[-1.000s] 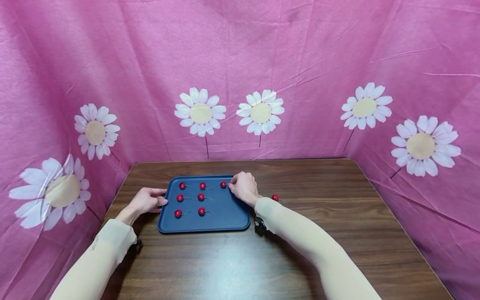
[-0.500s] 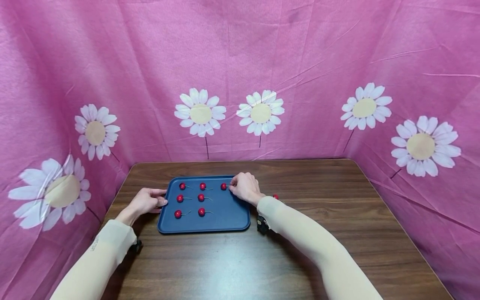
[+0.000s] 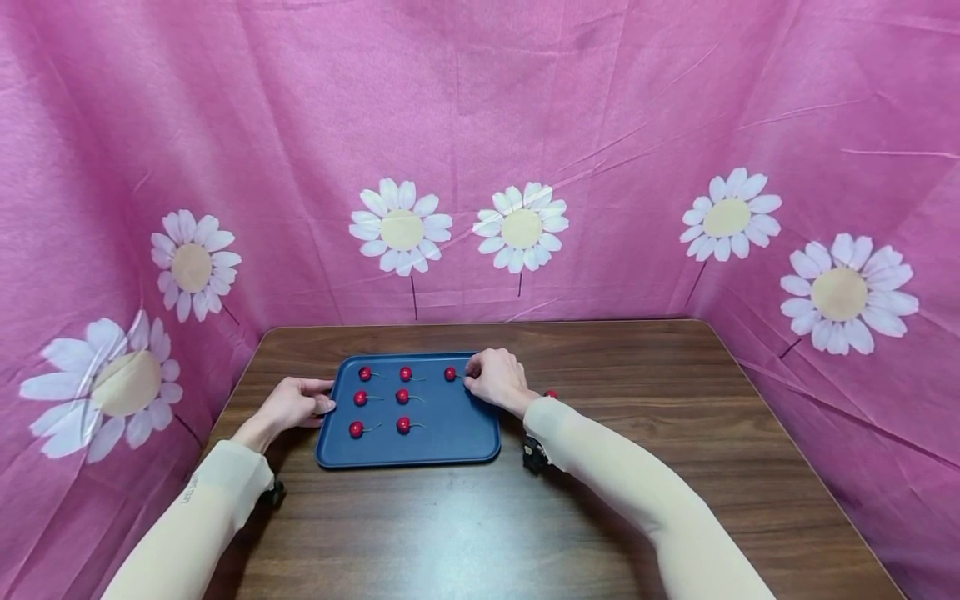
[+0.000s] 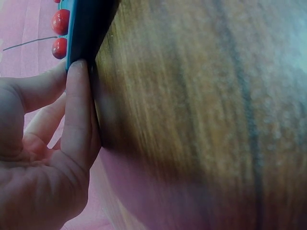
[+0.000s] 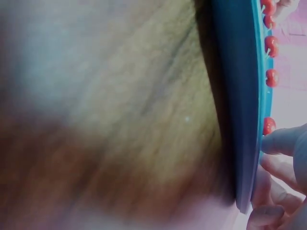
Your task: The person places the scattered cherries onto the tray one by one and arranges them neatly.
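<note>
A dark blue tray (image 3: 450,442) lies on the wooden table, bearing several red cherries with thin stems. My left hand (image 3: 288,404) holds the tray's left edge between thumb and fingers; in the left wrist view the fingers (image 4: 77,105) press against its side. At the tray's far right corner, my right hand (image 3: 495,379) pinches the stem of a cherry (image 3: 450,374). That cherry appears to rest on the tray, level with the back row. Nearby on the tray are a back-row cherry (image 3: 406,374), a middle-row cherry (image 3: 402,396) and a front-row cherry (image 3: 403,425).
Another cherry (image 3: 551,393) lies on the table (image 3: 637,400) right of the tray, partly hidden behind the right sleeve (image 3: 600,450). A pink curtain (image 3: 465,100) with white daisies surrounds the table's back and sides. A dark wrist-worn device (image 3: 534,455) sits under the right cuff.
My right hand has shifted slightly right and nearer, and the pinched cherry has moved a little the same way. The left hand keeps its place at the tray's edge.
</note>
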A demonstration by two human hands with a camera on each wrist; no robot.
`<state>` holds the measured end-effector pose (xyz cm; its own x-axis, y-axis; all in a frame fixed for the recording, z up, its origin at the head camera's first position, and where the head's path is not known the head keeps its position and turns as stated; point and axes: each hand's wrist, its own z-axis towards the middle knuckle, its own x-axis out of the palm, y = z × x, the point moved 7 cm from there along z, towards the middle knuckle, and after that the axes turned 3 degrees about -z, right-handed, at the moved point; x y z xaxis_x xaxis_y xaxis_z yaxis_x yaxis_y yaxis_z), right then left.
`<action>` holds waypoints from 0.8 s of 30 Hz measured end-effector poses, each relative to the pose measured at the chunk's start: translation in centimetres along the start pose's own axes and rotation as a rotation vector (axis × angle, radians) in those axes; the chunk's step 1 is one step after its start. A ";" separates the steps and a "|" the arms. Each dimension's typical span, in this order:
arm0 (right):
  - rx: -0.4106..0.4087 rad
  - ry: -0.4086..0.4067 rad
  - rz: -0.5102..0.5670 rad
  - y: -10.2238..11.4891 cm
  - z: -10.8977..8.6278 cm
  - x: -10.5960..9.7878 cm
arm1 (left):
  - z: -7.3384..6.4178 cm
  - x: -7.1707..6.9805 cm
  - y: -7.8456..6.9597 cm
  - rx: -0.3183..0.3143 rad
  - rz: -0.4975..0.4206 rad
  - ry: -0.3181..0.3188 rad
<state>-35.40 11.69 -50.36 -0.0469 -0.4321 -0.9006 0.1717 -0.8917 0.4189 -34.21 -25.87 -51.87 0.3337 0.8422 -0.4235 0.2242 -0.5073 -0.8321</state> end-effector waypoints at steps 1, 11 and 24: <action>-0.007 -0.002 0.004 0.0 -0.1 -0.2 | -0.1 0.0 0.0 -0.002 0.001 -0.002; -0.163 0.052 0.261 -1.3 -1.9 -2.7 | 0.0 0.0 0.2 -0.022 -0.010 0.003; -0.143 0.098 0.440 -7.2 -5.7 -7.9 | 0.3 -0.1 0.5 -0.014 0.001 -0.001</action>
<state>-30.69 22.32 -46.94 0.1521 -0.7438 -0.6508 0.2882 -0.5965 0.7491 -34.39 -26.19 -52.31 0.3332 0.8416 -0.4250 0.2367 -0.5110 -0.8263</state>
